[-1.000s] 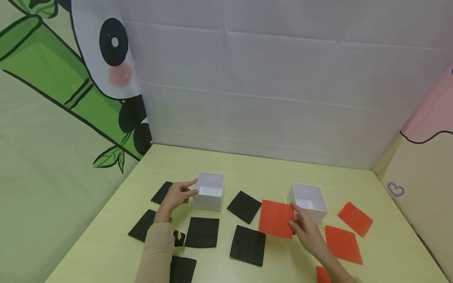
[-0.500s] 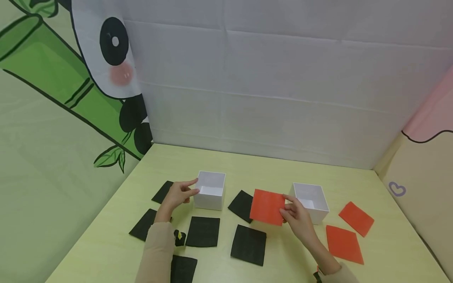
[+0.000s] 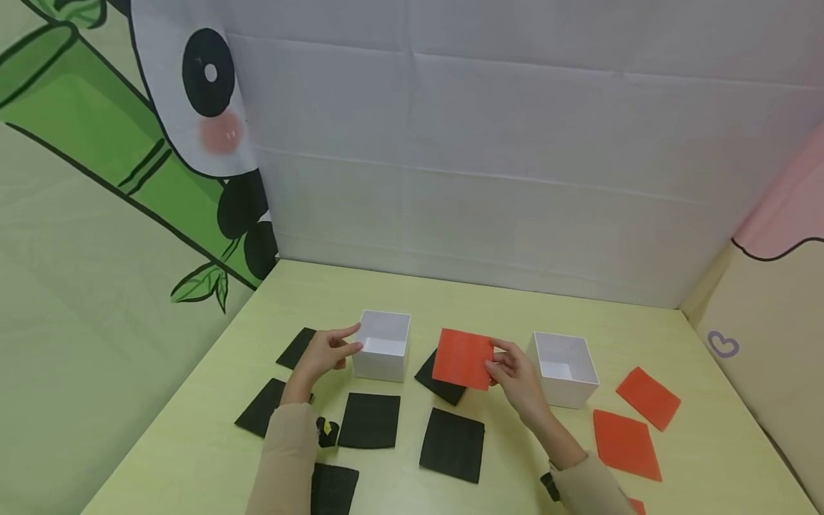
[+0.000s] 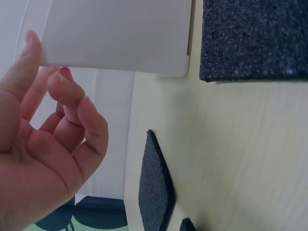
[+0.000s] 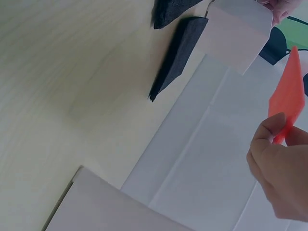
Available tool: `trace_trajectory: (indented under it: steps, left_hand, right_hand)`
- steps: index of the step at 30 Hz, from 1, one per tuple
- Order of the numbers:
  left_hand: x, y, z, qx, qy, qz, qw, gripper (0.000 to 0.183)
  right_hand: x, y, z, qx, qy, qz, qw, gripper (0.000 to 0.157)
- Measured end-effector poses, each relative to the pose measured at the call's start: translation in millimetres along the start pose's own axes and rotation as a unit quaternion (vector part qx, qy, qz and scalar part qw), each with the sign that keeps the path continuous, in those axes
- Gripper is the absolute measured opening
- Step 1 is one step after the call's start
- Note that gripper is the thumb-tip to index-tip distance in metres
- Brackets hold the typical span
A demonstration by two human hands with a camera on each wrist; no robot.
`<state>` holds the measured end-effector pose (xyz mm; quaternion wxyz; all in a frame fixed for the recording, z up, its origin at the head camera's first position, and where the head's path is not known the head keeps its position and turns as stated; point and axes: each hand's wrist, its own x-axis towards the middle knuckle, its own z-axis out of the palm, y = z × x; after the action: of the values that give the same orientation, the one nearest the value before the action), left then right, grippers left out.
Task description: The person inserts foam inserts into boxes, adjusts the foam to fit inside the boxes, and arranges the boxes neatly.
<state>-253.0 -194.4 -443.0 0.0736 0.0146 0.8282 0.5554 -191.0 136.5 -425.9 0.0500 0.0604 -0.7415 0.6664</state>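
My left hand (image 3: 327, 353) is at the left side of a white open-topped box (image 3: 380, 368), thumb and index finger holding its rim. In the left wrist view, the thumb overlaps the box wall (image 4: 120, 38) near its top edge, and the other fingers are curled beside it. My right hand (image 3: 515, 375) pinches a red foam square (image 3: 462, 359) by its right edge, between thumb and fingers. The square is raised over a black foam square (image 3: 444, 386), partly covering it in the head view. The right wrist view shows the red square edge-on, tilted upright.
A second white box (image 3: 566, 390) stands to the right of my right hand. Several black foam squares, including one near the centre (image 3: 453, 445), lie around the left box. Several red foam squares (image 3: 627, 445) lie on the right. A white cloth wall (image 3: 489, 164) closes the back.
My right hand has carried the red square left and away from me, from beside the right box to above the black square. The left hand has stayed at its box.
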Motion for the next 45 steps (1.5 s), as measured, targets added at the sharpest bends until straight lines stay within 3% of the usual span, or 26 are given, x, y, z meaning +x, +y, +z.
trace_trajectory:
  steps: [9, 16, 28, 35, 45]
  left_hand:
    - [-0.5, -0.3, -2.4, -0.007, 0.0, -0.009, 0.9999, 0.054]
    - [-1.4, 2.1, -3.0, -0.008, 0.003, -0.015, 0.9998, 0.053]
    - [0.2, 0.1, -2.6, -0.005, 0.009, -0.022, 0.9997, 0.053]
    - [-3.8, 0.9, -2.6, -0.008, 0.007, 0.0, 0.9999, 0.056]
    - [1.1, -1.5, -1.8, 0.001, 0.014, -0.034, 0.9993, 0.055]
  right_hand:
    - [24.1, -2.2, 25.9, 0.04, -0.009, 0.035, 0.999, 0.041]
    - [35.1, -7.8, 45.2, 0.043, -0.019, 0.03, 0.998, 0.041]
    - [56.3, -12.3, 78.5, 0.01, -0.042, 0.033, 0.999, 0.04]
    - [65.5, -14.0, 96.5, 0.009, -0.055, 0.038, 0.998, 0.042]
    - [74.6, -13.6, 113.4, -0.047, -0.035, 0.033, 0.998, 0.038]
